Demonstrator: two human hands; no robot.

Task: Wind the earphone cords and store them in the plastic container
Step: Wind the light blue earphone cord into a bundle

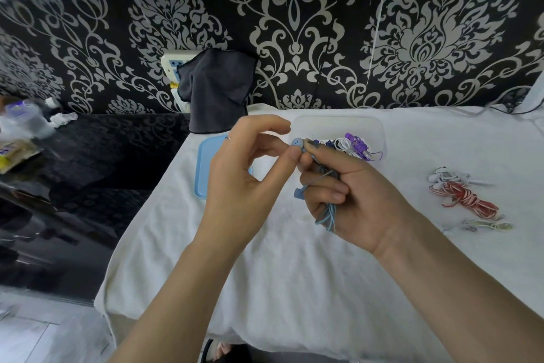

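**Blue earphones in both your hands above the white cloth**

Above the white cloth (294, 274) that covered the table, you held the blue earphones (325, 214) between both hands. Your right hand (350, 195) had its fingers curled round the wound bundle of blue cord, with loops hanging out below the little finger and a blue earbud sticking out to the left beside the ring finger. Your left hand (244, 183) pinched the round blue-grey earbud at the top of the bundle between thumb and a fingertip, while the other fingers arched loosely above it; a thin ring showed on one finger.

Just behind your hands stood the clear plastic container (371, 127), and it held several wound cords already: purple, white and dark blue ones lay tangled together inside. Its light blue lid (206, 168) lay flat on the cloth to the left of the container, partly hidden by your left hand.

Well to your right on the cloth lay three earphone sets outside the container: a white pair (447, 177), a red-and-white bundle (465, 199) just in front of it, and a pale yellow set (488, 226) nearest the edge. A dark grey cloth (217, 92) hung against the patterned wall behind the lid.
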